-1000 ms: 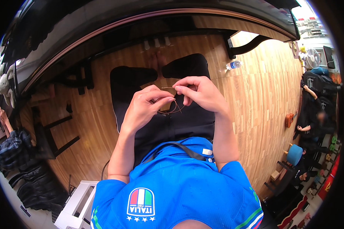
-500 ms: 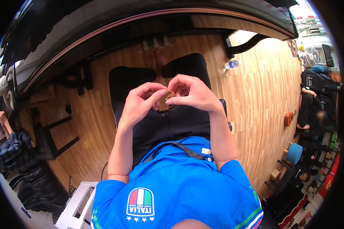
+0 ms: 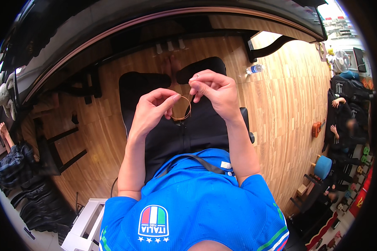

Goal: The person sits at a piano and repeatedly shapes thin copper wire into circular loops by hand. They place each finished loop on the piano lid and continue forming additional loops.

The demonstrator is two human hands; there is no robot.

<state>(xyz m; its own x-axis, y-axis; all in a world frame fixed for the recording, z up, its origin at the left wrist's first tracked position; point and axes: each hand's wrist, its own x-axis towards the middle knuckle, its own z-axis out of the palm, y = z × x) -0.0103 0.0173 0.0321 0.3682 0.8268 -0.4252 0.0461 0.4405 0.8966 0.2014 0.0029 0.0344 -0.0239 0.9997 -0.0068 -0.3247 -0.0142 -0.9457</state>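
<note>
A thin, copper-coloured coiled string point(image 3: 190, 110) forms a small ring over my lap. My left hand point(image 3: 154, 109) is closed in a pinch on the ring's left side, thumb against the forefinger. My right hand point(image 3: 217, 93) is slightly higher and farther out, also pinched closed. A thin strand runs up from the coil to its fingers, and a tiny pale bit shows near its fingertips. Beneath the coil are my black trousers point(image 3: 171, 142). Part of the string is hidden by the fingers.
A black piano point(image 3: 146, 31) with pedals point(image 3: 170, 47) stands ahead. On the wooden floor point(image 3: 276, 117) are a water bottle point(image 3: 255, 69), a small orange ukulele point(image 3: 316, 129) and a blue stool point(image 3: 322, 167). People are at the far left and right. A white stand point(image 3: 86, 226) is at lower left.
My right hand has moved away from the left, outward and slightly right, drawing a strand up from the coil. The ring shows more openly now. My left hand has barely moved.
</note>
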